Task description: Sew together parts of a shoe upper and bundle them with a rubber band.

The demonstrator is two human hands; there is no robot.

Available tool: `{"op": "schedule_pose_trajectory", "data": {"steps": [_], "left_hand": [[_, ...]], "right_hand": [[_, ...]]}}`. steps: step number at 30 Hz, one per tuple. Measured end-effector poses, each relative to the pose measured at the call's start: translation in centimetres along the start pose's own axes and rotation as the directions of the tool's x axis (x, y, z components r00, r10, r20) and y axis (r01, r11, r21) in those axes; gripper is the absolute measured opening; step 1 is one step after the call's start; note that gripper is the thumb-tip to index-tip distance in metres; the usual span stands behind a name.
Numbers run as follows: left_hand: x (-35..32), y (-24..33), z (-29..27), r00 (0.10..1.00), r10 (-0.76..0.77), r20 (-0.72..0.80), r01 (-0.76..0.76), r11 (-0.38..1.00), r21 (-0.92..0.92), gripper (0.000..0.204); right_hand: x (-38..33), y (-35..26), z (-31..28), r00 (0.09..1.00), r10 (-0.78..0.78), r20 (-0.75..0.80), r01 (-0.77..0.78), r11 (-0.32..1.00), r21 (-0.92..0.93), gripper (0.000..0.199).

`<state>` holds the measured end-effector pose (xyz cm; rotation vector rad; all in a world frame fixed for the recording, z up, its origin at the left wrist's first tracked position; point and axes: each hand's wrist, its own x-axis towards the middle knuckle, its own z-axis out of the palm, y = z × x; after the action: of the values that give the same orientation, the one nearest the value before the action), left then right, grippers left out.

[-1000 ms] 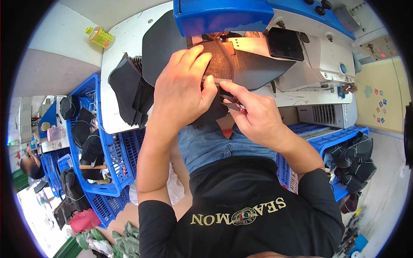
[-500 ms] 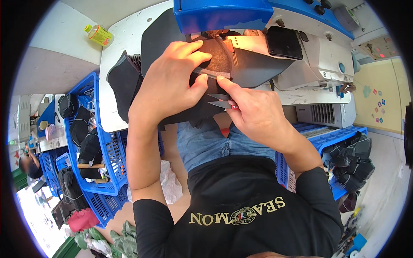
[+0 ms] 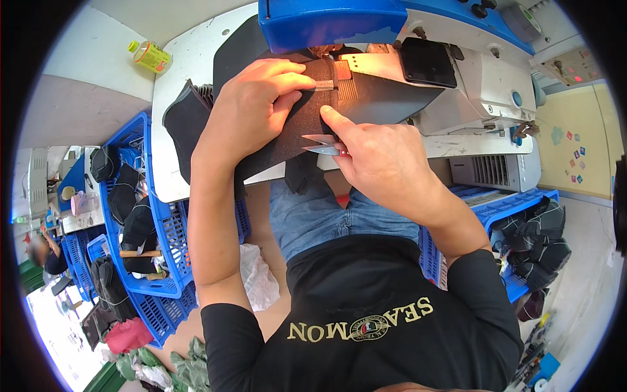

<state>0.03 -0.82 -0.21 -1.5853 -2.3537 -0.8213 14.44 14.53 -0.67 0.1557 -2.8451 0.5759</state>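
Note:
My left hand [image 3: 251, 111] has its fingers and thumb closed at a piece of dark fabric [image 3: 302, 124]. The fabric lies under the lit front of the blue machine head [image 3: 333, 26]. A short pale strip [image 3: 324, 85] shows at my left fingertips. Small thread snips [image 3: 321, 145] are held in my right hand [image 3: 388, 157], blades apart and pointing left. My right index finger stretches forward onto the fabric, near the strip. The fabric's lower end [image 3: 304, 173] hangs over the table's front edge. What lies under my left palm is hidden.
A black phone [image 3: 428, 62] lies on the machine at right. Stacked dark pieces [image 3: 186, 124] sit left of my left hand, with a yellow-green bottle [image 3: 151, 57] beyond. Blue crates [image 3: 171, 245] stand at left, and another crate [image 3: 516, 209] with dark bundles stands at right.
The fabric and its pale strip have shifted away toward the machine. My left fingers have drawn together from a spread. My right hand with the snips has moved slightly left and farther away.

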Motion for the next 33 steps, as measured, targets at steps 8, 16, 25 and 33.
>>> {"op": "schedule_pose_trajectory", "data": {"steps": [8, 16, 25, 33], "left_hand": [[-0.2, 0.3, -0.1, 0.997, -0.054, 0.050, 0.047, 0.991, 0.123, 0.030], [0.3, 0.3, 0.1, 0.996, -0.082, 0.033, 0.076, 0.987, 0.143, 0.043], [1.7, -1.3, 0.2, 0.998, -0.057, 0.025, 0.054, 0.992, 0.110, 0.040], [3.7, -3.6, -0.2, 0.990, -0.092, 0.108, 0.103, 0.989, -0.104, 0.033]], "right_hand": [[1.1, 0.8, -0.1, 0.998, -0.013, -0.060, 0.010, 0.999, -0.048, 0.027], [2.0, 2.0, -0.2, 0.995, -0.028, -0.094, 0.020, 0.997, -0.077, 0.011], [1.9, 2.0, -0.4, 0.997, 0.000, -0.078, -0.006, 0.997, -0.071, 0.013], [1.9, 1.8, -0.1, 0.991, 0.012, -0.136, -0.015, 1.000, -0.022, 0.027]]}}
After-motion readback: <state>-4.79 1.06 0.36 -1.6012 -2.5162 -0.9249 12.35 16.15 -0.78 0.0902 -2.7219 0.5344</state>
